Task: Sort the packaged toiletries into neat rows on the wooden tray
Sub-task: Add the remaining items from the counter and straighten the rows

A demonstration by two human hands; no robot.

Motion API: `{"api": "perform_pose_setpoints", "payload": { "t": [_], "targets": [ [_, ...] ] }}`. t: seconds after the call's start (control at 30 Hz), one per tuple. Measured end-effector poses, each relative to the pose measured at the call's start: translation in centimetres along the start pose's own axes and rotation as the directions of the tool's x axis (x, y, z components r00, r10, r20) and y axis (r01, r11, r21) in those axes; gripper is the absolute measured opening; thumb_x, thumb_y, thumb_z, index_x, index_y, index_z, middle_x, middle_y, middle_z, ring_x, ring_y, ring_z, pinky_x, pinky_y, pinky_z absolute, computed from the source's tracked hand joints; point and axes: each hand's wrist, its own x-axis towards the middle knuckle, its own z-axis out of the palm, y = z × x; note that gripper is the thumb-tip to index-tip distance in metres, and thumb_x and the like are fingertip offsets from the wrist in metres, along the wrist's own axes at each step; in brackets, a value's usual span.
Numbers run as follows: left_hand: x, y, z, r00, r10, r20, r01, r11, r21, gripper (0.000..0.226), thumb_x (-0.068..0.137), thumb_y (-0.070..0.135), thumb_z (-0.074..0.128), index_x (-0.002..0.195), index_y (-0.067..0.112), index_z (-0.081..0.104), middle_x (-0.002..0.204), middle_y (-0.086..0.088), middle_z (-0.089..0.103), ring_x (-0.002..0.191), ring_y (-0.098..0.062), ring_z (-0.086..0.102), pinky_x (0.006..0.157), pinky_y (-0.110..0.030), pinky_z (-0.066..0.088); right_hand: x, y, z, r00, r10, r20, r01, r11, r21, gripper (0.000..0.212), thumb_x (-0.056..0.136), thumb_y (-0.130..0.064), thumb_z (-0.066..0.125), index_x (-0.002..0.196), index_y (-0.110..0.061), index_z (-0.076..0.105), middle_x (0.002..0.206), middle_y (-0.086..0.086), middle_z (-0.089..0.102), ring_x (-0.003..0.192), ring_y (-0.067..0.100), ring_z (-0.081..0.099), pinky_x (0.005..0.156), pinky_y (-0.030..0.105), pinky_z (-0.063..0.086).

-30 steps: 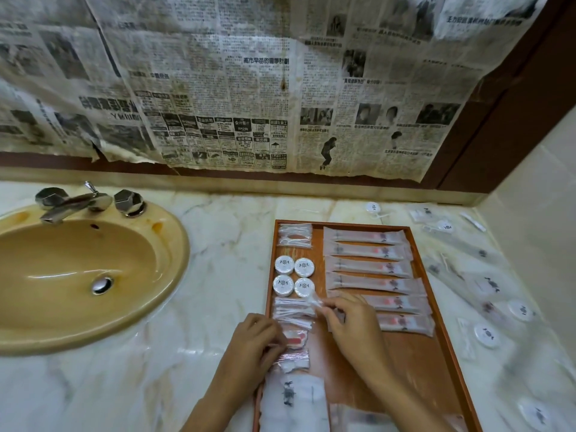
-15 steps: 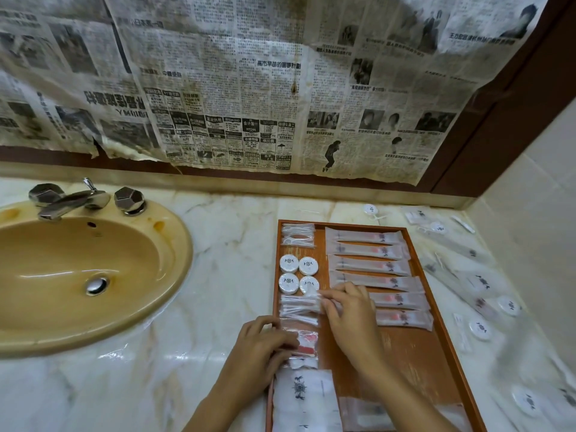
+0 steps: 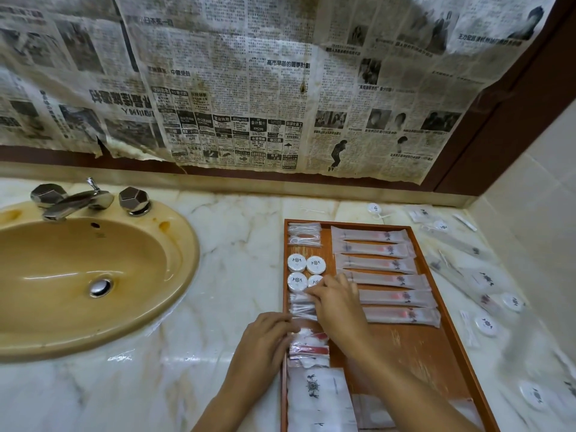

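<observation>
The wooden tray (image 3: 414, 347) lies on the marble counter. Its right column holds several long sachets (image 3: 374, 236) in a row. Its left column has clear packets (image 3: 304, 235) at the far end, round white tins (image 3: 296, 262), more clear packets (image 3: 300, 305), red-and-white packets (image 3: 310, 349) and a flat white packet (image 3: 318, 397) nearest me. My right hand (image 3: 338, 302) pinches the clear packets below the tins. My left hand (image 3: 265, 344) rests on the tray's left rim, its curled fingertips touching the red-and-white packets.
Loose packets and round tins (image 3: 486, 325) lie scattered on the counter right of the tray. A yellow sink (image 3: 174, 275) with a chrome tap (image 3: 74, 202) is at left. Newspaper (image 3: 249, 88) covers the wall behind. A tiled wall (image 3: 536, 213) closes the right side.
My right hand has slid left and slightly away from me, from the sachet column onto the clear packets below the tins. My left hand stays at the tray's left rim.
</observation>
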Motion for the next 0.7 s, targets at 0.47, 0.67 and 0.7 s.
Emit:
{"api": "perform_pose_setpoints", "payload": {
  "t": [0.47,0.67,0.7],
  "targets": [
    [-0.8,-0.3,1.3,0.968,-0.24,-0.07,0.232,0.966,-0.114,0.038,0.098,0.023,0.033,0.127,0.04,0.05,0.127,0.025,0.05,0.118,-0.003,0.05,0.1,-0.016,0.037,0.2,-1.1,1.0,1.0,-0.011,0.026,0.011,1.0,0.018,0.028,0.098,-0.032,0.051,0.121,-0.033,0.066,0.118,-0.011,0.063,0.116,0.015,0.042,0.094,0.033,0.028],
    [-0.8,-0.5,1.3,0.966,-0.252,-0.055,0.247,0.965,-0.093,0.04,0.097,0.022,0.032,0.127,0.043,0.049,0.126,0.027,0.049,0.117,-0.002,0.05,0.099,-0.012,0.033,-0.2,-1.0,1.0,0.997,0.026,-0.07,-0.019,0.995,0.094,0.026,0.097,-0.03,0.054,0.12,-0.032,0.066,0.12,-0.014,0.059,0.118,0.011,0.042,0.094,0.027,0.024],
    [-0.8,-0.5,1.3,0.965,-0.258,-0.052,0.253,0.963,-0.092,0.04,0.097,0.023,0.032,0.127,0.042,0.049,0.126,0.027,0.049,0.117,-0.002,0.05,0.098,-0.01,0.032,-0.2,-1.0,1.0,0.998,0.021,-0.059,-0.016,0.996,0.088,0.026,0.097,-0.031,0.053,0.12,-0.032,0.066,0.12,-0.014,0.059,0.118,0.011,0.042,0.094,0.028,0.024]
  ]
}}
